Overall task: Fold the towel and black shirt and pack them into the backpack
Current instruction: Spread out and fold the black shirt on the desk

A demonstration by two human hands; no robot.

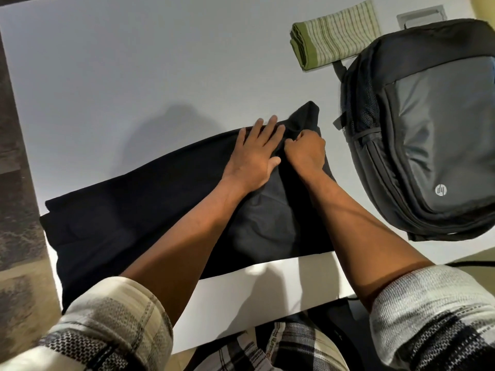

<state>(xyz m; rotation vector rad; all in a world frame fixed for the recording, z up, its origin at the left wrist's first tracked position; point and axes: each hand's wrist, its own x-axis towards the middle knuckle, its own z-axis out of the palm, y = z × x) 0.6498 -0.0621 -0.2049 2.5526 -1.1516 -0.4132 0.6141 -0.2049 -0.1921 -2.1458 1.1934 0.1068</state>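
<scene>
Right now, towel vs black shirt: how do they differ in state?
The towel is already folded into a compact striped green bundle, untouched beside the backpack; the black shirt is plain, still spread long and mid-fold. The left hand presses the shirt flat and the right hand grips its cloth. Both lie on the white table, unpacked.

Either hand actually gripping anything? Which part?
The right hand pinches the black shirt at its far right end, near the raised corner. The left hand only presses flat on it.

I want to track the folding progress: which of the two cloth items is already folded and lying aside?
The striped green towel, folded beside the backpack; both hands are on the black shirt.
</scene>
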